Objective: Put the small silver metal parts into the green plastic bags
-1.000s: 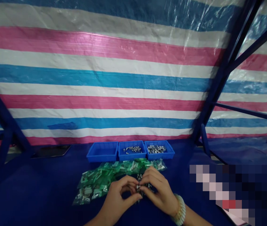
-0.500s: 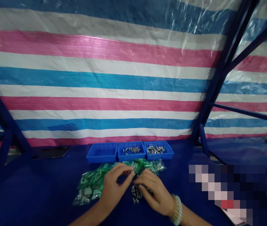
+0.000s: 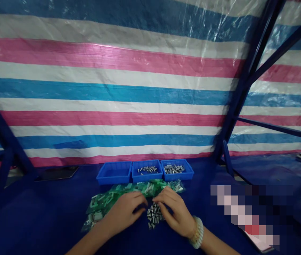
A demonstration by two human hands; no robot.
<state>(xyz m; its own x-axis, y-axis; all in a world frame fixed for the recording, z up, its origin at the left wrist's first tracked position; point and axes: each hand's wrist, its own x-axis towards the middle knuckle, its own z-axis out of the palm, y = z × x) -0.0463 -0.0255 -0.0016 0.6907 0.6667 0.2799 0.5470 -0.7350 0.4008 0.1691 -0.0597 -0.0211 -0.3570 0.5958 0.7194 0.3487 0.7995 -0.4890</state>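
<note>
A small pile of metal screws point(image 3: 154, 214) lies on the blue table surface between my hands. Left of the pile is my left hand point(image 3: 125, 211), fingers curved and thumb apart, with nothing visible in it. My right hand point(image 3: 174, 212), wearing a pale coiled band at the wrist, reaches over the pile's right side. Its thumb and fingertips are drawn together at the far edge of the screws; whatever they grip is too small to make out. Just beyond both hands spread clear plastic bags with green parts point(image 3: 108, 198), partly covered by my left hand.
Three blue trays stand behind the bags: a bare left tray point(image 3: 114, 172), a middle tray point(image 3: 147, 177) with screws, and a right tray point(image 3: 178, 175) with metal pieces. A dark flat device point(image 3: 57, 173) lies at left. Blue frame posts point(image 3: 235, 102) flank a striped sheet.
My left hand has drawn back left and lower, its fingers parting from a pinch around something small and pale. My right hand has shifted slightly up, uncovering more of the screw pile.
</note>
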